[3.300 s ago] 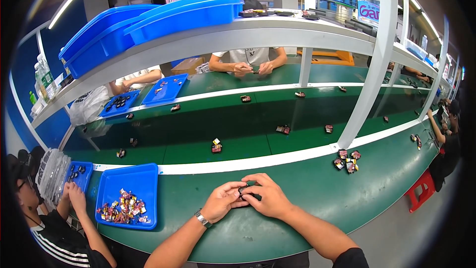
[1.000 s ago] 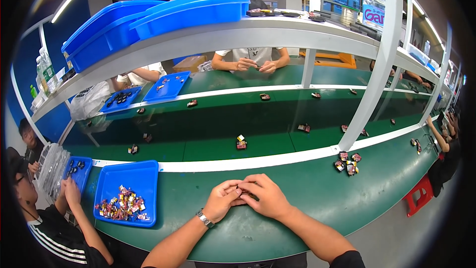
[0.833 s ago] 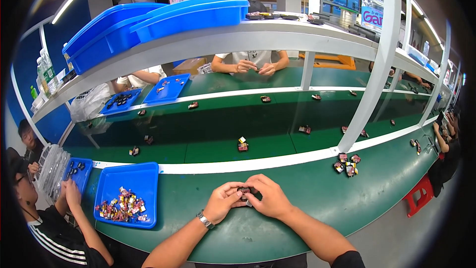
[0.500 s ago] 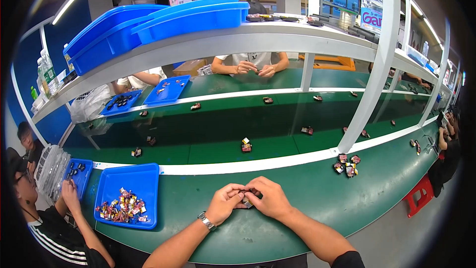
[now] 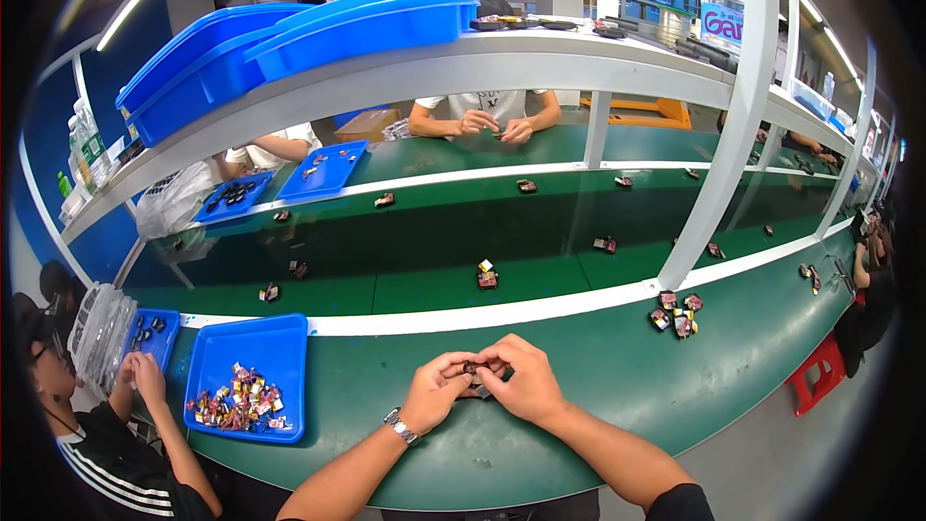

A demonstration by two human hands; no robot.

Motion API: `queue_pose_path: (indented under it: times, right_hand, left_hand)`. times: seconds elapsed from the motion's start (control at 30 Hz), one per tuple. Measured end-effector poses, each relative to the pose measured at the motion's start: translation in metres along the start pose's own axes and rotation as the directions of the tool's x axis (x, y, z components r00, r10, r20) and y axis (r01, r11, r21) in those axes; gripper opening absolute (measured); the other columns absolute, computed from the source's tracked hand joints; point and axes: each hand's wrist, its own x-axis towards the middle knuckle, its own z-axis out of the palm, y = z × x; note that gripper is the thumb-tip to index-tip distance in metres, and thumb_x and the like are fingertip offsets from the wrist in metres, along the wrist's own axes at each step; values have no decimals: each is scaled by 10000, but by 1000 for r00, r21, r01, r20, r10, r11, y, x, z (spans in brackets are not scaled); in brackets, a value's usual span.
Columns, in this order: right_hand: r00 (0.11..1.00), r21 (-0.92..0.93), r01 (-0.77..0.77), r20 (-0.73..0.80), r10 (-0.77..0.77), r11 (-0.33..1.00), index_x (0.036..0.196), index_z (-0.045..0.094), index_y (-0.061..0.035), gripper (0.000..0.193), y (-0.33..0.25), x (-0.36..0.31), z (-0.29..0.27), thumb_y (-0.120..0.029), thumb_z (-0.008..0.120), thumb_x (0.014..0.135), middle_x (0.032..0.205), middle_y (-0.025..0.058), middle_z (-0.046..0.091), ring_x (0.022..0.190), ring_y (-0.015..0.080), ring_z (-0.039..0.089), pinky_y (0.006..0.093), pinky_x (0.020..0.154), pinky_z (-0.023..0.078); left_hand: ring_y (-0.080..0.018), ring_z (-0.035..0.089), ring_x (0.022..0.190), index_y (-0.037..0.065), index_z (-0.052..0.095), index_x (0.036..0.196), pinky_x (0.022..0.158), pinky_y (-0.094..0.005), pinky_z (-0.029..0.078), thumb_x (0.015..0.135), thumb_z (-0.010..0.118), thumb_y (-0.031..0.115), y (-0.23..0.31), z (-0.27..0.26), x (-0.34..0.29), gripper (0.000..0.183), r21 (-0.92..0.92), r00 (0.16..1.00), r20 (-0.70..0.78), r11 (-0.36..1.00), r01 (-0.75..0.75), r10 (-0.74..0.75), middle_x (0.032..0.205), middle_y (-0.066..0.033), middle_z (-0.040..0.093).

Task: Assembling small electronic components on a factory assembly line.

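Note:
My left hand [image 5: 436, 394], with a metal watch on its wrist, and my right hand [image 5: 526, 384] meet just above the green table. Between their fingertips they pinch a small electronic assembly [image 5: 472, 368], dark red and black with a pale part low down. My fingers cover much of it. To the left, a blue tray [image 5: 300, 376] holds a heap of small red circuit boards with yellow and silver parts [image 5: 241, 401]. A cluster of several similar assemblies [image 5: 683, 324] lies on the table farther right, next to a white post.
Beyond a white rail [image 5: 415, 318] runs a green conveyor belt [image 5: 415, 275] carrying scattered assemblies. A white shelf [image 5: 386, 75] with blue bins [image 5: 367, 34] spans overhead on a slanted post [image 5: 719, 135]. Co-workers sit at left [image 5: 116, 453], opposite and far right. A red stool [image 5: 818, 378] stands at right.
The pieces on the belt have shifted slightly right. My fingers have changed position a little on the assembly. The co-worker at left now has both hands together. The view has moved slightly.

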Motion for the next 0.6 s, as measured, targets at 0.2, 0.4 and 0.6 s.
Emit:
queue_pose_path:
  times: [0.2,0.4,0.6]
  right_hand:
    - [1000,22,-31,0,31,999,913,682,-9,109,9,5,0,-19,693,805,881,86,632,717,151,659,269,652,541]
    - [846,-28,-407,-389,365,913,888,695,17,144,103,90,-64,-78,738,789,801,123,715,750,179,691,304,703,544]
    - [890,-792,-207,-397,-226,575,877,693,-26,180,130,107,-81,-160,751,772,885,122,646,908,303,599,407,808,491]
  left_hand:
    - [-198,618,1087,-16,445,1330,873,-320,555,956,489,-17,4,0,-2,376,-35,1000,-23,999,-5,4,1243,-152,594]
    - [-268,622,1106,-45,457,1289,905,-372,553,951,497,11,3,-8,6,345,-38,998,-44,998,-44,42,1275,-203,564]
    - [-267,645,1061,-61,521,1196,881,-369,562,947,501,14,5,-6,10,261,30,1000,3,999,-26,26,1215,-212,596]
